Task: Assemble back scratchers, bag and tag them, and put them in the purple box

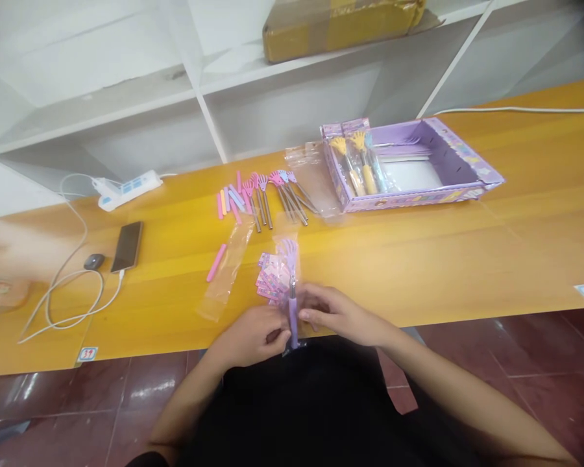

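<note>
A lilac back scratcher (292, 314), with a hand-shaped head and a metal shaft, lies inside a clear plastic bag (296, 250) at the table's front edge. On its left side, my left hand (259, 332) is closed, with curled fingers pinching the bag's edge near the handle. My right hand (343, 314) is on the other side, its fingers half bent and thumb apart, close against the bag. Whether its fingertips touch the bag is hard to make out. Under the bag's left side is a pile of pink printed cards (271, 275).
Behind lie several unbagged scratchers (287, 194), loose coloured handles (231, 200), a pink handle (217, 263) and a clear bag (231, 272). A purple display box (418, 202) holds bagged scratchers. At left are a phone (127, 246), cable, mouse (94, 261) and power strip (130, 190).
</note>
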Motion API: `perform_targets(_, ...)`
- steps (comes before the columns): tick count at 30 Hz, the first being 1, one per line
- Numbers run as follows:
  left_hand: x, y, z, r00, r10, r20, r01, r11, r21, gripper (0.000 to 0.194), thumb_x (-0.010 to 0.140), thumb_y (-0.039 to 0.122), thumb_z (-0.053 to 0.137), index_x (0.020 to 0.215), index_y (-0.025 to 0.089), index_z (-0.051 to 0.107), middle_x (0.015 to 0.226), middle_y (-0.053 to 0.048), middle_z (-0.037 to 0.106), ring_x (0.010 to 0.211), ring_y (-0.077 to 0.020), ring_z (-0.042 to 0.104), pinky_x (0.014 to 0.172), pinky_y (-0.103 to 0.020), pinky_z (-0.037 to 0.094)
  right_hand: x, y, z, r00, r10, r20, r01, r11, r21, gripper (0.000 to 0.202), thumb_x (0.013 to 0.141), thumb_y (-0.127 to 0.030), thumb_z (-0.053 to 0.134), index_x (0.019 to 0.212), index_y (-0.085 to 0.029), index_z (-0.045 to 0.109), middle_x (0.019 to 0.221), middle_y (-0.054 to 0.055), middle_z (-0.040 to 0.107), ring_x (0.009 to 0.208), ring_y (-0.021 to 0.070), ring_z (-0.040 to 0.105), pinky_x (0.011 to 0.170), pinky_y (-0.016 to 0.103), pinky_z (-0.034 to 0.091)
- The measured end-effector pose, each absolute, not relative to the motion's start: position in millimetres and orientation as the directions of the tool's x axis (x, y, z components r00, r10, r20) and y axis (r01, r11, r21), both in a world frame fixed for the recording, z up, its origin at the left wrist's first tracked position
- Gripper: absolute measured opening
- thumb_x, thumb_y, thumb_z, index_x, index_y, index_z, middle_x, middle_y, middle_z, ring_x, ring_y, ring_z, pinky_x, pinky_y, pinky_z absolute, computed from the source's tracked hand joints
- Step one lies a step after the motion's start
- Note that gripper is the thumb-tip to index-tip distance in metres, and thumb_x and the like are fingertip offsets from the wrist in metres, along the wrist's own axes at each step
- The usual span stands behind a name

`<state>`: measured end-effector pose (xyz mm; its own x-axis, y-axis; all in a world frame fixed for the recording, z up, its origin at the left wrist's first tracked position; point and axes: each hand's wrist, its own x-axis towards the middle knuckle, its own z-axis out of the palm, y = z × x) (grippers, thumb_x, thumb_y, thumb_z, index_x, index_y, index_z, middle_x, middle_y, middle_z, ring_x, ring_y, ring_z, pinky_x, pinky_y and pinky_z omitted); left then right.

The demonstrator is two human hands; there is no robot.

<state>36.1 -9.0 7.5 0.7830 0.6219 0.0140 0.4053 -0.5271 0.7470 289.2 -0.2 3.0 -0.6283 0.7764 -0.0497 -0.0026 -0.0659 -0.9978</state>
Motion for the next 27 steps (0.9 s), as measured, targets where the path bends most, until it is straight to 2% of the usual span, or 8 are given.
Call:
perform_targets(6, 35.9, -12.0, 1.1, 0.718, 0.682, 0.137, 0.381, -0.551, 0.742, 0.012, 0.095, 0.021, 0.059, 0.083, 0.021, 0.059, 0.075, 0.0, 0.057, 0.074, -0.0174, 0.055, 0.074, -0.031, 0.045, 287.2, -6.4, 4.1, -0.643, 0.762, -0.077, 0.095, -0.021, -0.995, 0.028, 0.105, -0.045, 0.065, 0.096, -0.019, 0.068, 0.084, 0.0, 0.069, 0.074, 0.0142, 0.066, 0.072, 0.026, 0.053)
perform_targets(9, 30.4, -10.4, -0.4, 0.502, 0.842, 0.198, 0.375, -0.418, 0.828, 0.005, 0.101, 0.025, 0.059, 0.099, 0.022, 0.062, 0.092, -0.003, 0.063, 0.085, -0.0188, 0.062, 0.081, -0.033, 0.05, 284.0, -13.3, 10.8, -0.713, 0.692, -0.11, 0.147, -0.005, -0.989, 0.021, 0.106, -0.038, 0.064, 0.097, -0.019, 0.07, 0.078, -0.001, 0.07, 0.068, 0.0135, 0.069, 0.067, 0.024, 0.053)
perform_targets(12, 29.1, -3.1, 2.1, 0.194, 0.959, 0.208, 0.256, -0.254, 0.933, 0.023, 0.105, 0.031, 0.06, 0.127, 0.024, 0.056, 0.12, -0.009, 0.067, 0.105, -0.0214, 0.069, 0.091, -0.037, 0.056, 277.5, -17.5, 15.9, -0.765, 0.624, -0.161, 0.216, 0.013, -0.976, 0.017, 0.105, -0.031, 0.065, 0.095, -0.019, 0.072, 0.075, -0.002, 0.071, 0.064, 0.0128, 0.07, 0.064, 0.023, 0.052)
perform_targets(14, 29.6, 4.1, 6.8, 0.113, 0.977, 0.182, 0.151, -0.197, 0.969, 0.041, 0.105, 0.033, 0.064, 0.141, 0.026, 0.047, 0.132, -0.012, 0.066, 0.111, -0.0224, 0.072, 0.094, -0.039, 0.058, 274.4, -17.5, 18.8, -0.789, 0.588, -0.178, 0.244, 0.034, -0.969, 0.015, 0.104, -0.027, 0.064, 0.097, -0.019, 0.073, 0.074, -0.002, 0.071, 0.063, 0.0122, 0.07, 0.064, 0.022, 0.052)
perform_targets(17, 28.8, 14.2, 15.5, 0.091, 0.978, 0.188, 0.086, -0.196, 0.977, 0.048, 0.104, 0.033, 0.067, 0.146, 0.028, 0.043, 0.122, -0.008, 0.07, 0.109, -0.0214, 0.074, 0.096, -0.039, 0.058, 275.0, -12.4, 25.3, -0.808, 0.566, -0.162, 0.256, 0.09, -0.962, 0.013, 0.105, -0.029, 0.065, 0.101, -0.02, 0.074, 0.082, -0.002, 0.074, 0.065, 0.0118, 0.069, 0.066, 0.023, 0.052)
perform_targets(20, 25.9, 20.5, 23.3, 0.115, 0.98, 0.162, 0.145, -0.178, 0.973, 0.04, 0.104, 0.032, 0.066, 0.141, 0.027, 0.052, 0.106, -0.005, 0.072, 0.102, -0.0198, 0.074, 0.092, -0.036, 0.058, 278.6, -1.4, 32.2, -0.731, 0.675, -0.1, 0.316, 0.205, -0.926, 0.028, 0.111, -0.041, 0.056, 0.1, -0.021, 0.072, 0.089, 0.001, 0.074, 0.074, 0.0153, 0.069, 0.072, 0.027, 0.052)
perform_targets(23, 23.5, 24.0, 31.0, 0.122, 0.981, 0.152, 0.214, -0.175, 0.961, 0.031, 0.103, 0.034, 0.067, 0.132, 0.025, 0.061, 0.095, -0.002, 0.069, 0.09, -0.0177, 0.072, 0.084, -0.032, 0.058, 277.0, 11.7, 29.0, -0.498, 0.867, 0.007, 0.537, 0.315, -0.783, 0.033, 0.114, -0.041, 0.045, 0.105, -0.02, 0.068, 0.102, 0.008, 0.072, 0.089, 0.0214, 0.069, 0.08, 0.034, 0.054)
perform_targets(27, 21.8, 27.4, 40.8, 0.088, 0.982, 0.165, 0.284, -0.184, 0.941, 0.02, 0.102, 0.039, 0.069, 0.115, 0.024, 0.066, 0.086, 0.0, 0.07, 0.078, -0.0162, 0.068, 0.084, -0.034, 0.059, 265.6, 23.5, 6.0, -0.33, 0.936, 0.119, 0.825, 0.347, -0.446, 0.034, 0.108, -0.049, 0.058, 0.116, -0.017, 0.063, 0.115, 0.016, 0.065, 0.092, 0.0281, 0.068, 0.071, 0.037, 0.054)
